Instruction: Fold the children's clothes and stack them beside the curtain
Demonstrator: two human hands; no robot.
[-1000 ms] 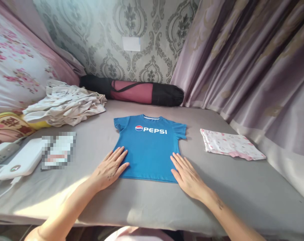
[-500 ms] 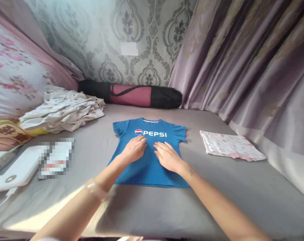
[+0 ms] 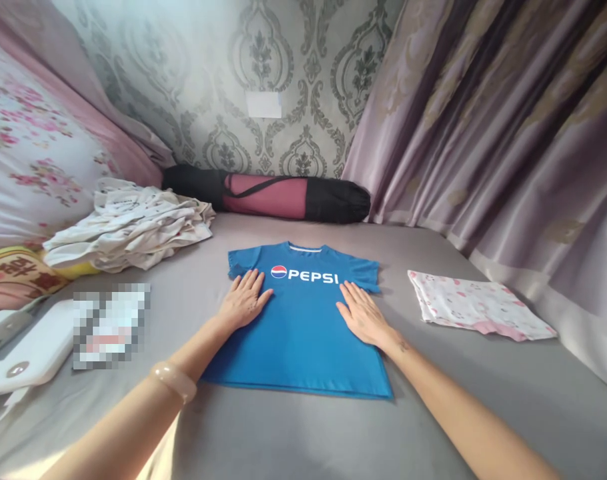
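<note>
A blue T-shirt (image 3: 298, 333) with a white PEPSI print lies spread out flat, its collar away from me and its hem toward me. My left hand (image 3: 243, 300) rests flat on the shirt's left side, just below the left sleeve, fingers extended. On the opposite side, my right hand (image 3: 361, 313) lies flat near the end of the lettering, fingers stretched out. Neither hand grips the cloth. A pale bangle (image 3: 173, 381) circles my left wrist.
The shirt lies on a grey sheet (image 3: 293, 433). To the right is a folded white-and-pink cloth (image 3: 483, 305). A crumpled pale cloth pile (image 3: 133, 223), a white power bank (image 3: 38, 347) and a blurred-out item (image 3: 114, 327) are at left. A black-and-red rolled bag (image 3: 266, 195) lies by the wall.
My hands have moved apart from the shirt's middle to its two side edges. The shirt's lower part looks smoother and fuller in view. The camera view has shifted slightly.
</note>
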